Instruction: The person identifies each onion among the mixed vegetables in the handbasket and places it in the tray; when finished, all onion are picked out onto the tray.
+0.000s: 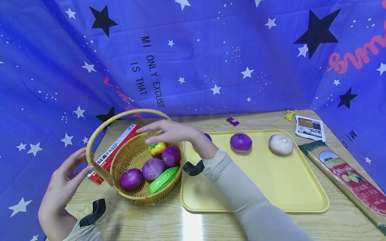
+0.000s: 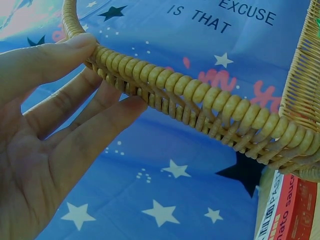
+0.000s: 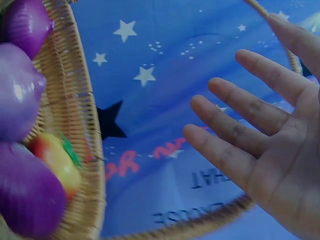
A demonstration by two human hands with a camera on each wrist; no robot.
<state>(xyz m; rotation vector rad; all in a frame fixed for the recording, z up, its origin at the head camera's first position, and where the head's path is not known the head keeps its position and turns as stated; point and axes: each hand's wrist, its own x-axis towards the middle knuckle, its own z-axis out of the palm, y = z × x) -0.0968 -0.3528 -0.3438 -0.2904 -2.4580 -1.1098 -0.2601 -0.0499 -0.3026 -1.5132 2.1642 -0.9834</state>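
A wicker basket (image 1: 141, 199) with a tall arched handle (image 1: 120, 115) stands on the table. It holds purple onions (image 1: 153, 169), a green cucumber (image 1: 164, 180) and a yellow-red pepper (image 1: 157, 149). My left hand (image 1: 61, 180) pinches the handle's left side; the left wrist view has the fingertips (image 2: 134, 102) right at the woven cane. Over the basket's far side, under the arch, my right hand (image 1: 169, 131) reaches with its fingers straight. In the right wrist view that hand (image 3: 270, 135) holds nothing, its thumb close to the handle.
Right of the basket lies a yellow tray (image 1: 256, 180) with a purple onion (image 1: 240, 142), a white onion (image 1: 281, 144) and another purple item partly behind my right wrist. A red pasta box (image 1: 120, 140) lies behind the basket. A noodle pack (image 1: 346, 177) and small packets (image 1: 310, 128) lie at right.
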